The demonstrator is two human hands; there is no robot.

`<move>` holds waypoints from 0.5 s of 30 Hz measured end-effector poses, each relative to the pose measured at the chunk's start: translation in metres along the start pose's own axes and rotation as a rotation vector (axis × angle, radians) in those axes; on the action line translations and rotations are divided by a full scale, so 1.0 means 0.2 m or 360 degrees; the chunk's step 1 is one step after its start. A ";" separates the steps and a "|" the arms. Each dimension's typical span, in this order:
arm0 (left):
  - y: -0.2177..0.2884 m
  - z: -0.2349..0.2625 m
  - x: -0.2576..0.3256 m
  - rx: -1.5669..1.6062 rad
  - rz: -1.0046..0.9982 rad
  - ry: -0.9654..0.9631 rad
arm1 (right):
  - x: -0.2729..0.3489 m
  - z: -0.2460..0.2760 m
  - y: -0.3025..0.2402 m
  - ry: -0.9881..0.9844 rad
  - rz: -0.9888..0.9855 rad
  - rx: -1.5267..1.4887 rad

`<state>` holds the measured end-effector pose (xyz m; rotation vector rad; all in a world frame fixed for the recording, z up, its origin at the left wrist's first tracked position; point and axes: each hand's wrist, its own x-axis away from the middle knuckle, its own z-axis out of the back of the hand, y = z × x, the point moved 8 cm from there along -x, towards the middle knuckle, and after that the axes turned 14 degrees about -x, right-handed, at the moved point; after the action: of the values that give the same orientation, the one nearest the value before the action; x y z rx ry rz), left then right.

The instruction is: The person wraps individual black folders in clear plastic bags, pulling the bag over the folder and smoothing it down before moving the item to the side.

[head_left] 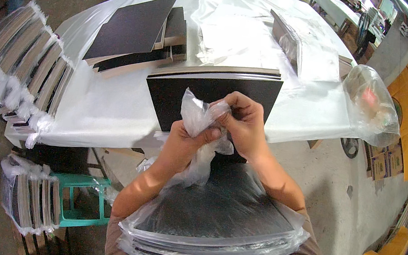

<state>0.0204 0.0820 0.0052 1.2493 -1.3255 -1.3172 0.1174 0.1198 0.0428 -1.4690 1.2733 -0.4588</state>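
Note:
Between my two hands is the gathered mouth of a clear plastic bag (196, 117). My left hand (184, 143) is closed round the bunched film from below. Fingers of my right hand (242, 120) pinch the film slightly higher up. Inside the bag, a stack of black boards (219, 203) lies against my body, with the film wrapped over its edges. Just beyond my hands, another stack of black-faced boards (166, 96) stands upright at the table's near edge.
White sheeting covers the table (104, 98). Loose black boards (131, 22) lie at its far left, more boards (291, 43) at the far right. Bagged stacks (26, 55) line the left side. A green stool (80, 201) stands below; a clear bag (372, 107) hangs at the right corner.

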 end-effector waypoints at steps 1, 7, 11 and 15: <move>-0.01 0.01 0.01 -0.0026 0.0024 0.0041 | 0.00 0.02 -0.01 0.0029 0.0090 0.0032; -0.03 0.01 -0.02 0.0486 0.0193 0.0049 | 0.05 -0.11 -0.17 -0.0148 0.0744 0.1662; -0.08 0.00 -0.05 0.0582 0.0229 0.0112 | 0.05 -0.08 -0.14 0.0237 0.0808 0.1850; -0.08 -0.01 -0.07 0.0840 0.0219 0.0050 | 0.05 0.06 -0.14 0.0428 0.0336 0.0830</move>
<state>0.0259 0.0962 -0.0096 1.4841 -1.7716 -0.8712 0.1435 0.1131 0.0604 -0.8460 1.3696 -0.7971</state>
